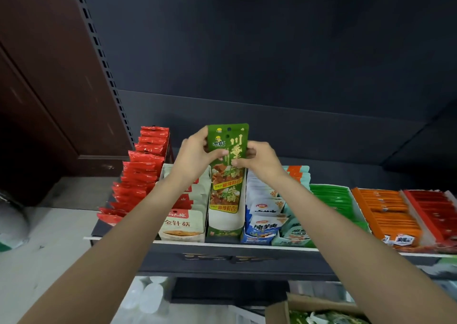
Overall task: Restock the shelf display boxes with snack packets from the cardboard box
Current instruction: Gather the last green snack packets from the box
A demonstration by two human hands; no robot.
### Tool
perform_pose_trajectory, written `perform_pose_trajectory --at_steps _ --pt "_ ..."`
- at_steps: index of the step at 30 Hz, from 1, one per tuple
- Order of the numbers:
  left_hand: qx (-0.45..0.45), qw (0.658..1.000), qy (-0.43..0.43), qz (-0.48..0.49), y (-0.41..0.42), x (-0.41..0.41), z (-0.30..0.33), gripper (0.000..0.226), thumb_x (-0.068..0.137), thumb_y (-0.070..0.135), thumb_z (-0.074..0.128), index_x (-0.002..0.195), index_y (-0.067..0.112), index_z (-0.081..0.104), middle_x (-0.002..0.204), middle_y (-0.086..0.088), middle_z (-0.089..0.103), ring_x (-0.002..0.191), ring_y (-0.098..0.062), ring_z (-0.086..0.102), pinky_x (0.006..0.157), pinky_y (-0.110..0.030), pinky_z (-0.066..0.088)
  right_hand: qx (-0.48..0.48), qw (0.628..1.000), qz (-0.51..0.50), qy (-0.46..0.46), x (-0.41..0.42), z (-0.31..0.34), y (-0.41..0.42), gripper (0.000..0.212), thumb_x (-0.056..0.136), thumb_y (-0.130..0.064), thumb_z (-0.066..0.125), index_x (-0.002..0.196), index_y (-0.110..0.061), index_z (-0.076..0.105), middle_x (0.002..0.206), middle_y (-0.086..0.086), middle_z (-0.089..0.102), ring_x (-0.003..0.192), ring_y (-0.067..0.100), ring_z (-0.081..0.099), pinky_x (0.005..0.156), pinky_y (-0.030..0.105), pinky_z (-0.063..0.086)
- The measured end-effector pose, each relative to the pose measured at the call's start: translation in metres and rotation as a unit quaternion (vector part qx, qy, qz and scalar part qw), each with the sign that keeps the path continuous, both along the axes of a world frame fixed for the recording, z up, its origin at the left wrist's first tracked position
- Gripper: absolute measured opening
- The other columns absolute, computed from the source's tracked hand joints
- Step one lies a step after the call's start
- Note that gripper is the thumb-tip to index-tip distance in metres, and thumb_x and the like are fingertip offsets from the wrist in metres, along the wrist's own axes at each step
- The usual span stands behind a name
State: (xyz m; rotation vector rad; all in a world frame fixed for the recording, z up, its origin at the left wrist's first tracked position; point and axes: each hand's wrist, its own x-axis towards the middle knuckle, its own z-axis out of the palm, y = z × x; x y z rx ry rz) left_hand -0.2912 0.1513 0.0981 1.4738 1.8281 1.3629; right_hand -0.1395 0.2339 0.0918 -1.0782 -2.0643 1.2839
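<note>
Head view: left hand [195, 154] and right hand [259, 159] pinch green snack packets [227, 150] upright over the near-empty green display box [226, 224], fingers curled. Risk: loose stack fans, packets slip beside box.

Two hands [195, 154]; one cardboard box [319, 306]; one shelf [235, 247].

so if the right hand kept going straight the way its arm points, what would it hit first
Probably the green packet its fingers already pinch; beyond that, the dark back panel of the shelf, though depth is hard to judge.
</note>
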Motion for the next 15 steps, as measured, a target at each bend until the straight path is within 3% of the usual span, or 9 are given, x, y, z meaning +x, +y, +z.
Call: perform_pose_trajectory --at_steps 2,4,7,10,15 --pt "-0.030 0.998 0.052 0.004 0.003 0.000 -0.007 0.031 0.079 0.015 0.074 0.104 0.014 0.055 0.092 -0.001 0.070 0.083 -0.013 0.067 0.076 -0.034 0.056 0.008 1.000 0.000 -0.019 0.002 -0.003 0.001 0.031 0.073 -0.001 0.077 0.099 -0.015 0.066 0.092 0.001 0.069 0.078 0.005 0.064 0.073 0.020 0.052" --pt "-0.078 0.982 0.172 -0.004 0.006 -0.002 -0.010 0.033 0.082 0.017 0.071 0.107 0.017 0.050 0.090 -0.001 0.068 0.083 -0.021 0.066 0.080 -0.039 0.053 0.011 1.000 -0.018 -0.010 0.005 -0.005 0.002 0.032 0.073 0.003 0.075 0.097 -0.014 0.062 0.088 -0.001 0.067 0.076 0.003 0.062 0.069 0.016 0.051" --pt "-0.149 0.920 0.361 -0.022 0.008 0.003 -0.010 0.035 0.088 0.021 0.062 0.118 0.020 0.045 0.099 0.005 0.068 0.102 -0.019 0.059 0.088 -0.035 0.035 0.025 0.999 -0.033 -0.006 0.006 -0.007 0.002 0.024 0.078 0.006 0.069 0.090 -0.013 0.060 0.081 0.002 0.068 0.073 0.004 0.063 0.069 0.018 0.051" --pt "-0.146 0.904 0.402 0.021 0.004 0.014 -0.006 0.029 0.091 0.025 0.058 0.119 0.021 0.051 0.115 0.004 0.061 0.113 -0.019 0.049 0.090 -0.035 0.029 0.072 0.996 -0.026 -0.039 0.007 -0.004 0.000 0.017 0.081 0.004 0.067 0.091 -0.009 0.067 0.092 0.008 0.070 0.079 0.007 0.062 0.071 0.008 0.046" --pt "-0.094 0.920 0.375 0.066 -0.019 0.048 0.001 0.031 0.094 0.027 0.052 0.124 0.021 0.051 0.123 0.002 0.055 0.116 -0.018 0.047 0.094 -0.034 0.033 0.113 0.993 -0.031 -0.010 0.036 0.012 -0.022 0.017 0.084 -0.004 0.066 0.099 -0.013 0.068 0.094 -0.006 0.066 0.087 0.002 0.060 0.075 0.002 0.042"
